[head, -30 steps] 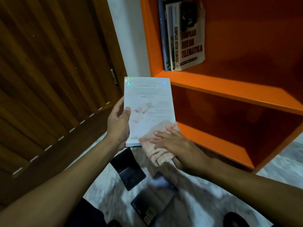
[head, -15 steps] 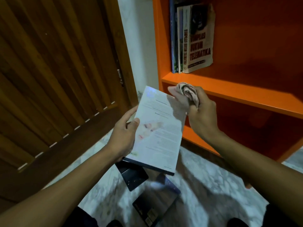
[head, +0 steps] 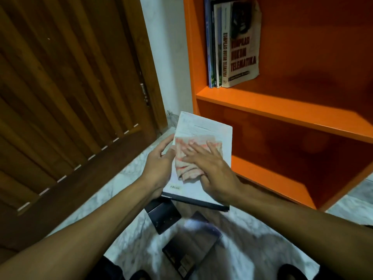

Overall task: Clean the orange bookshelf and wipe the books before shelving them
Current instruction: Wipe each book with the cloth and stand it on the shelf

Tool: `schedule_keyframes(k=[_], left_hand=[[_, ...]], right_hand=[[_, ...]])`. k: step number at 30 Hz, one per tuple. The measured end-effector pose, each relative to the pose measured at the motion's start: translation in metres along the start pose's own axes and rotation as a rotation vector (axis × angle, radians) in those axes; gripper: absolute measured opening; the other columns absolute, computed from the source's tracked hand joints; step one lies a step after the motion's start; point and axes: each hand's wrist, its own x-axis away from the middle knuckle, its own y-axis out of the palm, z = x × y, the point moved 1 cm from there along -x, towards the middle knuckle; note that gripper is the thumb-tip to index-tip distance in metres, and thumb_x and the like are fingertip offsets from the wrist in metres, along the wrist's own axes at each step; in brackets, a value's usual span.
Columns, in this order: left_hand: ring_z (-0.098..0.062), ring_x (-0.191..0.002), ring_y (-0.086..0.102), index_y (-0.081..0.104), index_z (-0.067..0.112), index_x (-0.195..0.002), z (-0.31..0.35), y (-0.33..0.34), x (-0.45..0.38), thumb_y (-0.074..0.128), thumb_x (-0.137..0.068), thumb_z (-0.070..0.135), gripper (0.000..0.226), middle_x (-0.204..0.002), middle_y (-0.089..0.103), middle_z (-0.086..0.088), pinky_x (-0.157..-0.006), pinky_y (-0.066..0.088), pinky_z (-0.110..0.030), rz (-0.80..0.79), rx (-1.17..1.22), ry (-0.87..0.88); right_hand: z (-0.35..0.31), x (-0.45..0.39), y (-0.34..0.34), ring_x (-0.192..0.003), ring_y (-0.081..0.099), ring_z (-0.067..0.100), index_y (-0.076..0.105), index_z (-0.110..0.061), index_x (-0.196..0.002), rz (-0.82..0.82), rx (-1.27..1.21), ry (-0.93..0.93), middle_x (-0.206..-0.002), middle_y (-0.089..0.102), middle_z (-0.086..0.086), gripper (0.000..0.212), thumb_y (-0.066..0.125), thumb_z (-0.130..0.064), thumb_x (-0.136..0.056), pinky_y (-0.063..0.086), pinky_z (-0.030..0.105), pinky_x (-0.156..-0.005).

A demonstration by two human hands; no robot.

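Marble floor (head: 129, 235) runs between a slatted wooden door (head: 60, 98) and the orange bookshelf (head: 282, 110), where a few shelved books (head: 232, 45) stand upright at the left end of the upper shelf. In front of the lower shelf, the left hand (head: 159, 168) grips the white book (head: 203, 158) by its left edge, fingers curled round it. The right hand (head: 210, 166) lies flat, fingers straight, pressing a pink-striped cloth (head: 191, 156) onto the cover. Two dark books (head: 177, 233) lie on the floor below.
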Motion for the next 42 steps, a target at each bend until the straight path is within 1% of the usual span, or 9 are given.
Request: schedule_keyframes(k=[6, 13, 20, 23, 26, 29, 32, 37, 42], left_hand=[[-0.026, -0.103, 0.073, 0.063, 0.028, -0.128, -0.001, -0.009, -0.009, 0.051, -0.104, 0.016, 0.03, -0.12, 0.071, -0.005, -0.081, 0.062, -0.042, 0.103, 0.214, -0.08], [-0.022, -0.093, 0.076, 0.057, 0.037, -0.128, 0.01, -0.029, -0.015, 0.054, -0.102, 0.023, 0.03, -0.12, 0.071, 0.005, -0.06, 0.056, -0.035, 0.214, 0.194, -0.083], [-0.016, -0.089, 0.076, 0.057, 0.037, -0.134, 0.022, -0.054, -0.016, 0.054, -0.101, 0.026, 0.034, -0.118, 0.068, 0.015, -0.056, 0.048, -0.026, 0.294, 0.185, -0.031], [-0.02, -0.094, 0.075, 0.057, 0.039, -0.133, 0.023, -0.062, -0.015, 0.052, -0.103, 0.026, 0.033, -0.122, 0.064, 0.015, -0.056, 0.052, -0.029, 0.326, 0.202, -0.035], [-0.022, -0.099, 0.073, 0.057, 0.04, -0.13, 0.023, -0.063, -0.014, 0.052, -0.103, 0.026, 0.031, -0.128, 0.063, 0.014, -0.053, 0.053, -0.028, 0.319, 0.222, -0.027], [-0.021, -0.095, 0.076, 0.06, 0.042, -0.123, 0.021, -0.053, -0.011, 0.053, -0.102, 0.027, 0.028, -0.125, 0.066, 0.014, -0.057, 0.049, -0.029, 0.268, 0.234, -0.014], [-0.02, -0.098, 0.074, 0.061, 0.045, -0.117, 0.018, -0.033, -0.007, 0.054, -0.101, 0.027, 0.025, -0.123, 0.067, 0.015, -0.055, 0.046, -0.027, 0.214, 0.195, 0.015], [-0.019, -0.103, 0.07, 0.052, 0.041, -0.13, 0.011, -0.015, -0.013, 0.049, -0.103, 0.029, 0.03, -0.139, 0.058, 0.013, -0.07, 0.056, -0.036, 0.167, 0.068, 0.056], [-0.02, -0.147, 0.032, 0.017, 0.04, -0.155, 0.016, -0.006, -0.012, 0.052, -0.1, 0.043, 0.065, -0.165, 0.022, 0.006, -0.11, 0.037, -0.044, 0.253, -0.482, 0.23]], right_hand=[[-0.025, 0.023, 0.02, -0.146, 0.033, 0.015, 0.063, -0.012, -0.127, -0.102, -0.094, -0.152, -0.144, 0.055, 0.006, 0.056, 0.037, -0.008, -0.077, 0.01, 0.052, -0.123], [-0.029, 0.041, 0.022, -0.127, 0.057, 0.019, 0.069, -0.006, -0.116, -0.144, -0.138, -0.288, -0.124, 0.069, 0.007, 0.045, 0.036, -0.001, -0.085, 0.027, 0.057, -0.117], [0.008, 0.054, -0.003, -0.118, 0.059, 0.011, 0.062, -0.017, -0.124, -0.055, -0.009, -0.209, -0.124, 0.067, -0.001, 0.033, 0.041, -0.02, -0.099, 0.033, 0.037, -0.114], [0.015, 0.056, -0.009, -0.107, 0.062, -0.001, 0.062, -0.027, -0.118, 0.048, -0.135, 0.043, -0.114, 0.069, -0.012, 0.039, 0.044, -0.006, -0.09, 0.043, 0.02, -0.095], [0.019, 0.05, -0.003, -0.081, 0.064, -0.003, 0.061, -0.03, -0.114, 0.222, -0.511, 0.621, -0.092, 0.068, -0.01, 0.032, 0.045, -0.006, -0.101, 0.049, 0.024, -0.075], [0.019, 0.034, -0.001, -0.099, 0.071, 0.033, 0.062, -0.011, -0.125, 0.291, -1.126, 1.098, -0.103, 0.074, 0.014, 0.028, 0.044, -0.019, -0.105, 0.053, 0.05, -0.094], [-0.006, 0.017, -0.015, -0.113, 0.066, 0.037, 0.062, -0.008, -0.126, 0.179, -1.603, 1.12, -0.121, 0.069, 0.019, 0.038, 0.045, -0.032, -0.104, 0.043, 0.056, -0.107], [-0.012, 0.011, -0.03, -0.114, 0.066, 0.031, 0.061, -0.014, -0.13, 0.127, -1.342, 0.856, -0.125, 0.069, 0.01, 0.036, 0.062, -0.021, -0.095, 0.048, 0.05, -0.103], [-0.014, 0.006, -0.042, -0.101, 0.072, 0.024, 0.059, -0.027, -0.124, 0.237, -1.039, 0.768, -0.119, 0.072, 0.003, 0.031, 0.065, -0.017, -0.095, 0.06, 0.033, -0.076]])
